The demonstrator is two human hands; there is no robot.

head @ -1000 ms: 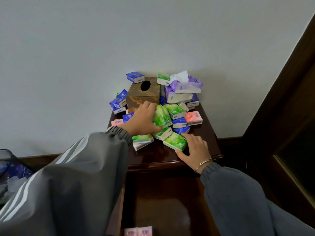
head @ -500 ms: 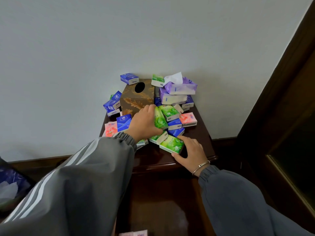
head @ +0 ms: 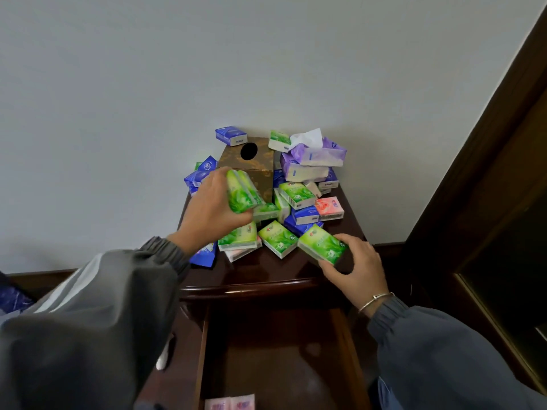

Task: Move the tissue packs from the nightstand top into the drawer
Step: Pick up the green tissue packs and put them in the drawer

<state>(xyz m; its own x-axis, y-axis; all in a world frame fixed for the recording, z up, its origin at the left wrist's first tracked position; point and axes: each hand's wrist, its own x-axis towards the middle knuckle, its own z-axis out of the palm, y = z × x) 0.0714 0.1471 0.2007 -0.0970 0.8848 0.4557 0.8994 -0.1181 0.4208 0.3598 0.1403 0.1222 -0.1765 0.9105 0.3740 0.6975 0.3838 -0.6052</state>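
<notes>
Left hand (head: 211,207) clamped round two green packs (head: 242,190), held above the pile (head: 296,199), in front of the brown box (head: 251,161). Right hand (head: 358,267) grips a single green pack (head: 321,244), tilted, at the front right of the nightstand (head: 266,270) top. Drawer (head: 281,350) open below; pink packs (head: 231,403) lie at its near edge.

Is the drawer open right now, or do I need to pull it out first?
Open. The drawer is pulled out below the nightstand top, its inside showing, with pink packs lying at its near end.
</notes>
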